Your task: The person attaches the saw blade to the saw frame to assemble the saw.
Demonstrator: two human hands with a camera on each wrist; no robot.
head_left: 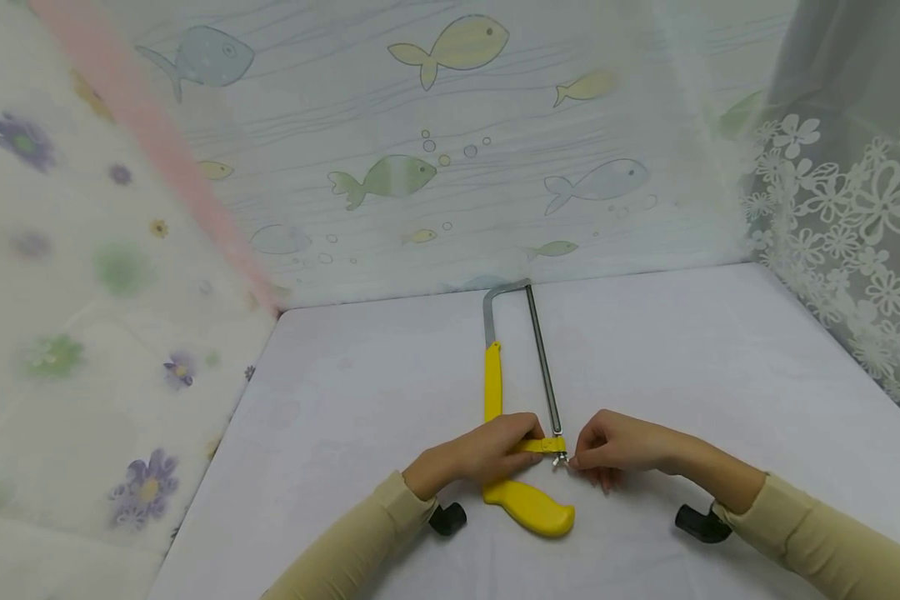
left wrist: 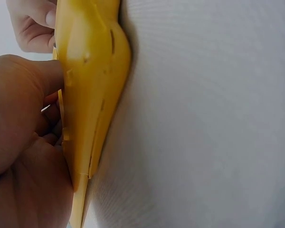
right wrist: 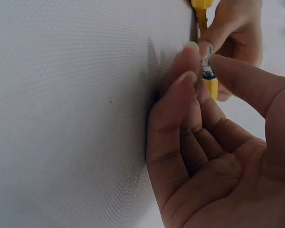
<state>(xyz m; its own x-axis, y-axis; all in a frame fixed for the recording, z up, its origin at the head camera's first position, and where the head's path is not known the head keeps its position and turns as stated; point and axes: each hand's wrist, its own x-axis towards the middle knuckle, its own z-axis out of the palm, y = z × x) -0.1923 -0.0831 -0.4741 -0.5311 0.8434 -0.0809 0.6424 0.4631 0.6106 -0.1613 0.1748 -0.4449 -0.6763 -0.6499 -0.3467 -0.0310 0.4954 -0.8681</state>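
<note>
A hacksaw with a yellow handle (head_left: 536,508) lies on the white table, its grey metal frame (head_left: 488,317) pointing away from me. Its long dark blade (head_left: 543,358) runs along the right side. My left hand (head_left: 476,450) grips the saw's yellow body, thumb and fingers around the short yellow crosspiece (head_left: 546,446). At the near end of the blade sits a small silver wing nut (head_left: 560,461). My right hand (head_left: 622,442) pinches this wing nut (right wrist: 207,56) between thumb and fingertips, as the right wrist view shows. In the left wrist view the yellow handle (left wrist: 90,95) hides part of the left fingers.
The white tabletop (head_left: 375,375) spreads around the saw. Behind it hangs a curtain (head_left: 465,108) with fish prints; a flowered sheet (head_left: 105,333) is on the left and a lace curtain (head_left: 855,208) on the right. Black wrist mounts (head_left: 701,523) stick out beneath both sleeves.
</note>
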